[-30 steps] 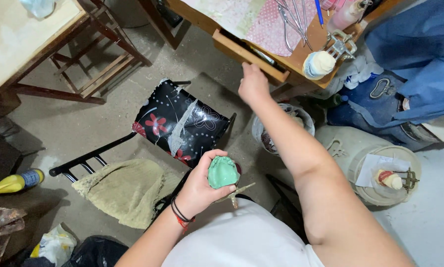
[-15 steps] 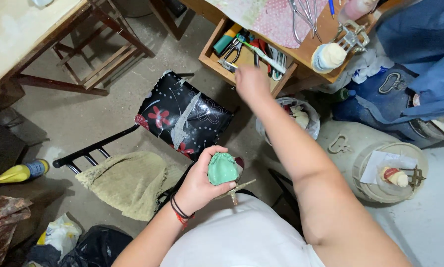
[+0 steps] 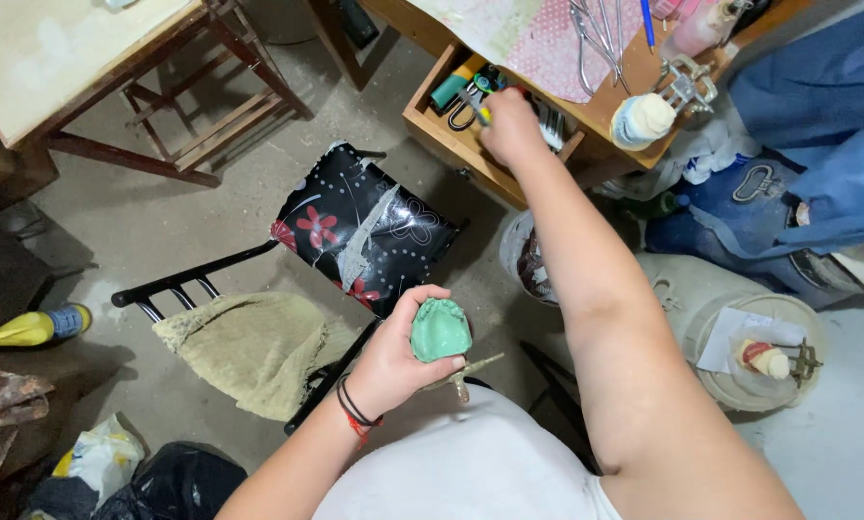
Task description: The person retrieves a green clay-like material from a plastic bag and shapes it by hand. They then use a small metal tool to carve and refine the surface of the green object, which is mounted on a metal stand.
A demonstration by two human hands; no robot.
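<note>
We look down on a wooden bench [image 3: 634, 125] at the far right, with an open drawer [image 3: 451, 130] pulled out from under its near edge, and a black flowered chair [image 3: 365, 226] standing left of it on the concrete floor [image 3: 162, 221]. Our right arm runs long and nearly straight from the near right up to the drawer, so the right hand [image 3: 511, 125] is the one at the far end, sitting over the tools [image 3: 471, 96] in the drawer; its grip looks curled around something small with a yellow-green tip, though we cannot tell exactly what, nor how firmly. Our left hand [image 3: 393, 361] stays near, close to our body, its grip clamped around a green mould [image 3: 441, 330] with a thin metal handle [image 3: 471, 369] poking out to the right. So the mould lies near and left of the drawer, well apart from it. A beige towel [image 3: 249, 347] lies draped left of the left hand.
</note>
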